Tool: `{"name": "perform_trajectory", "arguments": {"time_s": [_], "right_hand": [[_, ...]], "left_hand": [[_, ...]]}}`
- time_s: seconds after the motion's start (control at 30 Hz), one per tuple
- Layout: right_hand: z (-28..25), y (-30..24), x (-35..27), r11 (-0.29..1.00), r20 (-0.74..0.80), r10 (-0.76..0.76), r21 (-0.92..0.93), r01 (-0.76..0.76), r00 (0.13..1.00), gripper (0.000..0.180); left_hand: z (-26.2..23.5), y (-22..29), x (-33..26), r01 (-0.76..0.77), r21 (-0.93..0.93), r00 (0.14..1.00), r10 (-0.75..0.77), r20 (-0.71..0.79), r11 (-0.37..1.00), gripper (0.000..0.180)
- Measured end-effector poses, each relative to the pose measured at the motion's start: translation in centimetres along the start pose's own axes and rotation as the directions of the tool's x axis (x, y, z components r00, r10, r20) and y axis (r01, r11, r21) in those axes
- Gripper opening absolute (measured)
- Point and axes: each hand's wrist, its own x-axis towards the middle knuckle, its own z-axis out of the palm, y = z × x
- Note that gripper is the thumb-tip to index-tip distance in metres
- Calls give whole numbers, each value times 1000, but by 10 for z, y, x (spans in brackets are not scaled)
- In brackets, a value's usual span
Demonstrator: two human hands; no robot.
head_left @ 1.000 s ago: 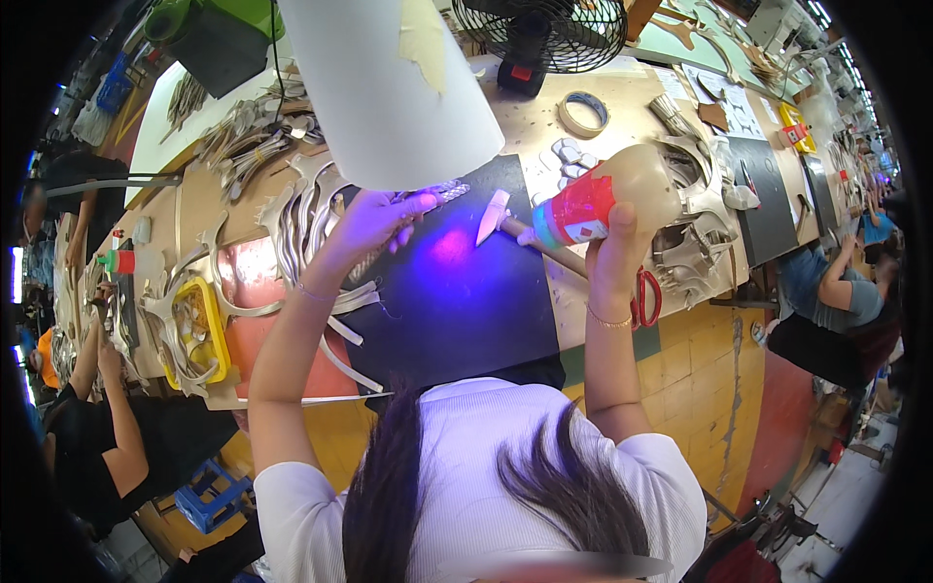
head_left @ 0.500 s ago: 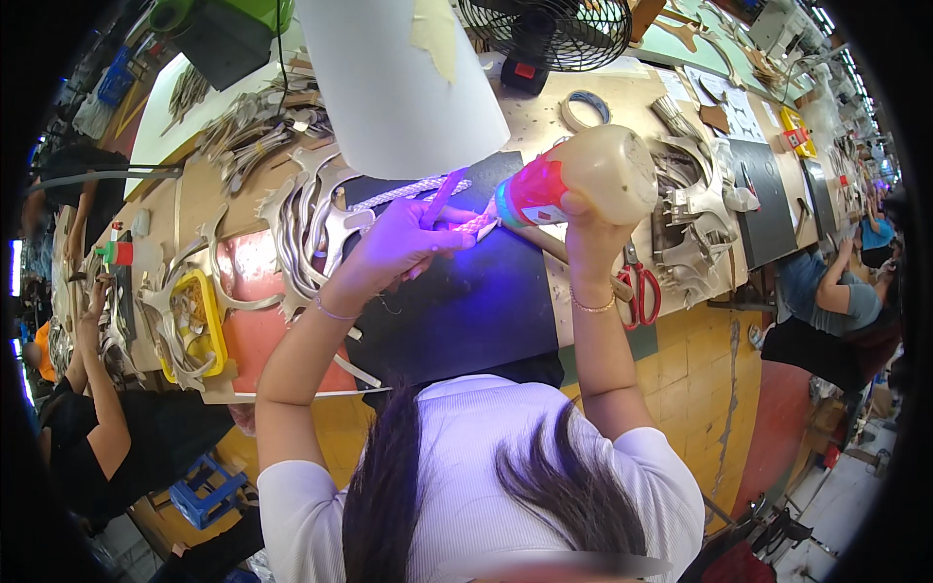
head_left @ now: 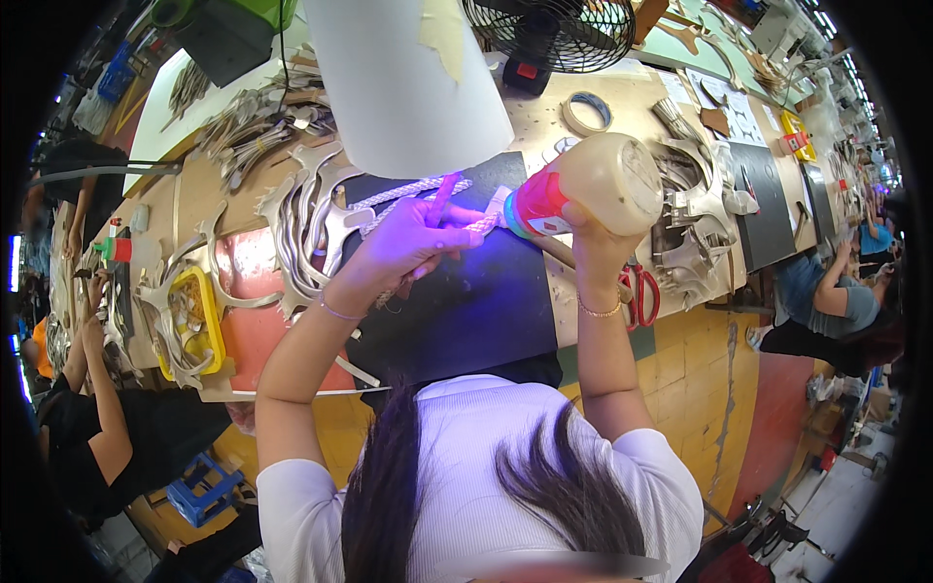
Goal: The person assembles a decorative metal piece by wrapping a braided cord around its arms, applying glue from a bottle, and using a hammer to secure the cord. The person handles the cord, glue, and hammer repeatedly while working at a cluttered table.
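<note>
My left hand (head_left: 413,241) pinches the end of a pale braided strap (head_left: 483,224) between thumb and fingers, with the index finger raised. More of the light braid (head_left: 416,188) lies behind that hand, on a black mat (head_left: 466,311). In my right hand (head_left: 601,248) is a squeeze bottle (head_left: 620,185) with a red label, a teal collar and a yellowish body. It is tipped over, its pale nozzle end pointing left and meeting or nearly meeting the strap tip. Violet light falls on the left hand and the strap.
A large white lamp shade (head_left: 408,92) hangs close above the hands. Pale cut strips (head_left: 316,219) lie left, near a yellow tray (head_left: 199,330). Red-handled scissors (head_left: 641,294), a tape roll (head_left: 587,114) and more cut pieces (head_left: 695,194) lie right. A black fan (head_left: 554,29) stands behind. Other people work both sides.
The bottle has shifted slightly right and down in my right hand. My left hand has moved a little, its index finger still raised; the strap end stays pinched.
</note>
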Motion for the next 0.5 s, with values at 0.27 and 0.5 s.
{"name": "perform_trajectory", "arguments": {"time_s": [0.27, 0.5], "right_hand": [[-2, 2, 0, 999, -23, -32, 6, 32, 999, 71], [-9, 3, -3, 1000, 1, 13, -10, -13, 1000, 73]], "left_hand": [[-1, -1, -2, -12, -22, 1000, 12, 13, 1000, 39], [-3, 3, -2, -6, -43, 1000, 7, 21, 999, 39]]}}
